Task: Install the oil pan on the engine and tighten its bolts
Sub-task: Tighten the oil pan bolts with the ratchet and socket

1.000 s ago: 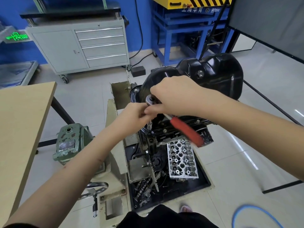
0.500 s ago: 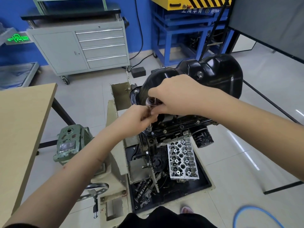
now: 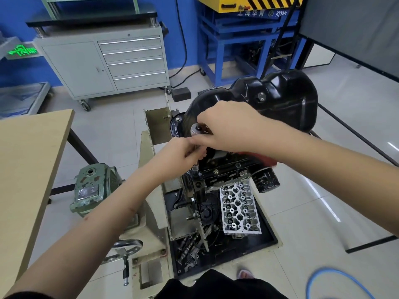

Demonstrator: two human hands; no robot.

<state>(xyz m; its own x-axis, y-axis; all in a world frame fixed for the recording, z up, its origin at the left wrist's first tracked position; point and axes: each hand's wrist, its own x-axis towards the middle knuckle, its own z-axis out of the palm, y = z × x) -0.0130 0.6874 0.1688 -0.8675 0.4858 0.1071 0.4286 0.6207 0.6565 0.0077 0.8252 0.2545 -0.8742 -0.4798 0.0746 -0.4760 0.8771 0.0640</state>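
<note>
A glossy black oil pan (image 3: 278, 98) sits on top of the engine (image 3: 226, 171) held in a stand. My right hand (image 3: 228, 128) grips the head end of a ratchet wrench (image 3: 195, 129); its red handle (image 3: 267, 161) peeks out under my right forearm. Below that, my left hand (image 3: 190, 148) pinches the wrench's vertical extension bar, whose socket (image 3: 195, 169) stands on a bolt at the pan's near left flange. Other flange bolts (image 3: 216, 171) show along the front edge.
A cylinder head (image 3: 238, 209) lies in the stand's black tray (image 3: 267, 236) among loose parts. A green gearbox (image 3: 92, 186) and handwheel (image 3: 127, 247) sit left of the stand. A wooden table (image 3: 26, 160) is at left, a grey drawer cabinet (image 3: 108, 61) behind, a blue hose (image 3: 336, 279) on the floor.
The ratchet's red handle swung from pointing toward me round to the right, now mostly hidden under my right forearm. Both hands stayed on the wrench at the same bolt.
</note>
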